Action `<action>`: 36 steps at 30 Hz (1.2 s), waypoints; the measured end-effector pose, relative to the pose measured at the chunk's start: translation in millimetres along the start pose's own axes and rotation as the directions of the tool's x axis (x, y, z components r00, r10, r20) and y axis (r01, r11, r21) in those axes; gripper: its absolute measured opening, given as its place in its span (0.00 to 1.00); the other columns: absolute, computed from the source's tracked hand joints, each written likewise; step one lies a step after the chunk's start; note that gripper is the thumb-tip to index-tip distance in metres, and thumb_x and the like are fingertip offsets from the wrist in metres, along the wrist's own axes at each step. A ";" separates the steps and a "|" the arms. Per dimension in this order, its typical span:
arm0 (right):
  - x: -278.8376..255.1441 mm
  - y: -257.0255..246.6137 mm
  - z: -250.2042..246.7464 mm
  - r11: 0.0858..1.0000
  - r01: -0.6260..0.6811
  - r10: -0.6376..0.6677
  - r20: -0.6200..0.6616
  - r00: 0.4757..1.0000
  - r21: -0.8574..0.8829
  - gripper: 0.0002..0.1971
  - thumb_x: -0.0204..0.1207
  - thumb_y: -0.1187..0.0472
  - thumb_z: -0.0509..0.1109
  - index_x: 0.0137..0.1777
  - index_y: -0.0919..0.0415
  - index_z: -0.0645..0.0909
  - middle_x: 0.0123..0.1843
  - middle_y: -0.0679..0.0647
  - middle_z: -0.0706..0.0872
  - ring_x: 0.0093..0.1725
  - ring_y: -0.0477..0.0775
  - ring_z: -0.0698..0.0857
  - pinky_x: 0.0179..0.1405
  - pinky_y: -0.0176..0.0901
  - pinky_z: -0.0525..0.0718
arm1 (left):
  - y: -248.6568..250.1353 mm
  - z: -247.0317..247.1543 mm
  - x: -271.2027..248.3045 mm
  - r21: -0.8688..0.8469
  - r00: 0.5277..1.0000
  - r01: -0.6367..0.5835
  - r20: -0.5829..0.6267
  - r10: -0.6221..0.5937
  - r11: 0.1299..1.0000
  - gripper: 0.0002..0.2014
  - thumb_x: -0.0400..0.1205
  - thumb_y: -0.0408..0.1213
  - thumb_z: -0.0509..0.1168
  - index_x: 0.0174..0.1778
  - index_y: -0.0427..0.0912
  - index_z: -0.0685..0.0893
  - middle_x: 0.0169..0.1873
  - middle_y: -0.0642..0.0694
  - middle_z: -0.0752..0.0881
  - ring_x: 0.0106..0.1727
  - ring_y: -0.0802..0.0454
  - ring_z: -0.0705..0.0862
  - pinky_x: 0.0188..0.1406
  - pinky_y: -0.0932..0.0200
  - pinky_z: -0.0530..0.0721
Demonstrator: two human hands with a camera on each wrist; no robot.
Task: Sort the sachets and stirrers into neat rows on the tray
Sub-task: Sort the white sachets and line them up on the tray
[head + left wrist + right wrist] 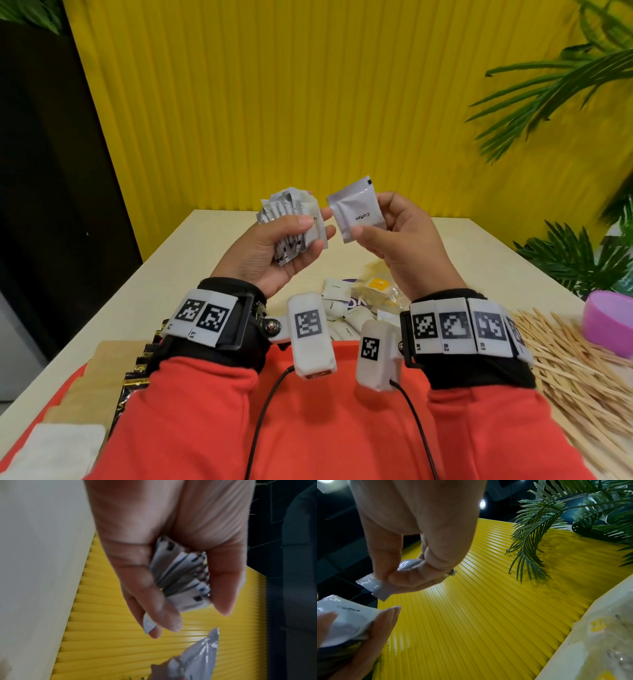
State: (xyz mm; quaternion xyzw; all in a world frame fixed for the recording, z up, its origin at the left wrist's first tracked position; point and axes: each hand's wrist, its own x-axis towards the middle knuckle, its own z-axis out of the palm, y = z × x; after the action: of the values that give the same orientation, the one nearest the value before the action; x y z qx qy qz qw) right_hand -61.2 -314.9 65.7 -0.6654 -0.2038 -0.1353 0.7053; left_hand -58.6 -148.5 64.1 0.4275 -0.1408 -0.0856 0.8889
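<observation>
Holding both hands up over the counter [178, 246], the left hand [274, 250] clamps a fanned stack of coffee sachets [291, 222] while the right hand [400, 236], at its 3 o'clock, pinches one coffee sachet [356, 209], probably to add it squarely.

Sachets [293, 224] in both hands [270, 250]

A ribbed yellow wall [308, 102] backs the cream table [191, 246], flanked by green palm fronds [548, 89].

Wore red sleeves [191, 411] and black wrist straps [246, 329]. Carried white marker-tagged bands [459, 325] and cabled white camera pods [310, 337].
</observation>
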 end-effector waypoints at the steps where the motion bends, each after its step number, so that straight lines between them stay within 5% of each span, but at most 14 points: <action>1: 0.0 0.1 -0.6 1.000 0.003 -0.003 0.004 1.000 -0.019 0.12 0.59 0.67 0.73 0.43 0.54 0.81 0.32 0.43 0.87 0.34 0.44 0.81 0.38 0.37 0.79 | 0.2 0.4 -0.2 0.003 1.000 0.005 -0.004 -0.005 1.000 0.16 0.68 0.24 0.68 0.50 0.41 0.83 0.44 0.42 0.91 0.45 0.45 0.90 0.30 0.66 0.87; 3: -0.3 0.6 -1.9 0.998 0.022 -0.022 0.009 1.000 -0.063 0.09 0.61 0.68 0.70 0.38 0.53 0.84 0.31 0.43 0.84 0.34 0.44 0.78 0.39 0.38 0.75 | 1.0 2.0 -1.4 -0.004 1.000 0.006 -0.005 -0.006 1.000 0.15 0.66 0.28 0.66 0.49 0.40 0.82 0.41 0.43 0.91 0.42 0.46 0.90 0.30 0.67 0.86; 9: 3.1 1.3 -6.2 0.968 0.123 -0.130 -0.018 0.991 -0.219 0.31 0.67 0.83 0.66 0.20 0.44 0.85 0.52 0.39 0.77 0.52 0.30 0.78 0.48 0.31 0.77 | 0.5 3.9 -2.3 0.053 0.999 0.039 -0.005 -0.038 0.998 0.13 0.66 0.31 0.64 0.46 0.38 0.83 0.43 0.41 0.90 0.37 0.52 0.89 0.30 0.67 0.86; 12: 1.0 -1.3 -3.2 0.942 0.162 -0.160 0.029 0.987 -0.294 0.25 0.66 0.82 0.65 0.25 0.49 0.82 0.46 0.42 0.80 0.44 0.26 0.78 0.42 0.25 0.75 | -0.9 4.8 -2.5 0.112 0.997 0.076 0.004 -0.077 0.991 0.13 0.66 0.31 0.65 0.46 0.38 0.83 0.42 0.42 0.90 0.37 0.52 0.89 0.30 0.66 0.86; 15: 0.3 -0.8 -0.4 0.829 0.201 -0.180 0.092 0.979 -0.521 0.26 0.64 0.81 0.63 0.27 0.44 0.78 0.36 0.42 0.76 0.38 0.35 0.77 0.38 0.24 0.71 | -2.6 5.9 -3.0 0.194 0.992 0.117 0.022 -0.123 0.974 0.06 0.72 0.29 0.64 0.41 0.39 0.84 0.33 0.45 0.90 0.32 0.53 0.89 0.29 0.66 0.86; 17: 0.3 1.1 3.3 0.729 0.225 -0.178 0.139 0.974 -0.647 0.25 0.64 0.80 0.62 0.31 0.44 0.77 0.35 0.41 0.75 0.42 0.48 0.76 0.41 0.36 0.74 | -4.9 7.2 -3.7 0.277 0.988 0.137 0.030 -0.151 0.951 0.06 0.68 0.31 0.66 0.39 0.39 0.83 0.27 0.47 0.88 0.27 0.56 0.87 0.27 0.66 0.85; 20: -3.5 -2.1 10.3 0.771 0.204 -0.158 0.129 0.979 -0.604 0.23 0.64 0.77 0.64 0.46 0.45 0.75 0.35 0.41 0.75 0.45 0.55 0.78 0.42 0.55 0.82 | -8.4 9.1 -4.5 0.359 0.979 0.162 0.057 -0.195 0.919 0.10 0.63 0.36 0.68 0.40 0.40 0.84 0.26 0.46 0.88 0.27 0.56 0.87 0.26 0.67 0.85; 24: -5.4 -3.9 8.3 0.844 0.160 -0.104 0.137 0.985 -0.512 0.27 0.66 0.75 0.67 0.50 0.39 0.73 0.38 0.42 0.76 0.42 0.41 0.76 0.38 0.30 0.77 | -8.8 6.2 -3.5 0.401 0.965 0.178 0.107 -0.239 0.899 0.11 0.65 0.31 0.73 0.42 0.42 0.84 0.30 0.45 0.89 0.33 0.53 0.89 0.30 0.66 0.86; 30: -8.6 -6.6 6.6 0.882 0.073 0.012 0.178 0.984 -0.466 0.25 0.67 0.70 0.73 0.57 0.43 0.77 0.51 0.41 0.73 0.50 0.36 0.74 0.47 0.36 0.81 | -8.7 5.0 -3.4 0.433 0.949 0.194 0.145 -0.280 0.880 0.14 0.64 0.33 0.67 0.46 0.44 0.82 0.31 0.49 0.89 0.33 0.56 0.88 0.30 0.65 0.86; 33: -10.9 -6.6 6.6 0.922 0.023 0.068 0.221 0.973 -0.387 0.28 0.61 0.64 0.72 0.59 0.39 0.76 0.56 0.43 0.77 0.54 0.36 0.77 0.43 0.34 0.86 | -7.4 4.1 -3.7 0.438 0.947 0.188 0.158 -0.281 0.879 0.14 0.63 0.31 0.65 0.45 0.43 0.82 0.29 0.50 0.88 0.31 0.57 0.88 0.28 0.66 0.85; 36: -10.8 -7.5 2.9 0.945 -0.001 0.095 0.271 0.958 -0.328 0.32 0.66 0.74 0.72 0.59 0.36 0.76 0.60 0.45 0.80 0.49 0.39 0.79 0.45 0.39 0.87 | -6.6 2.8 -3.8 0.461 0.940 0.188 0.173 -0.295 0.868 0.19 0.58 0.30 0.70 0.46 0.42 0.82 0.30 0.47 0.89 0.33 0.55 0.89 0.28 0.66 0.85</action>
State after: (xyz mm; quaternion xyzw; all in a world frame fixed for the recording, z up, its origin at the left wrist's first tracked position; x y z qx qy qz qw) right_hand -74.5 -313.5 67.3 -0.7896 -0.2611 -0.0531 0.5527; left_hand -63.3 -153.6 60.0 0.6169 -0.2067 -0.2136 0.7287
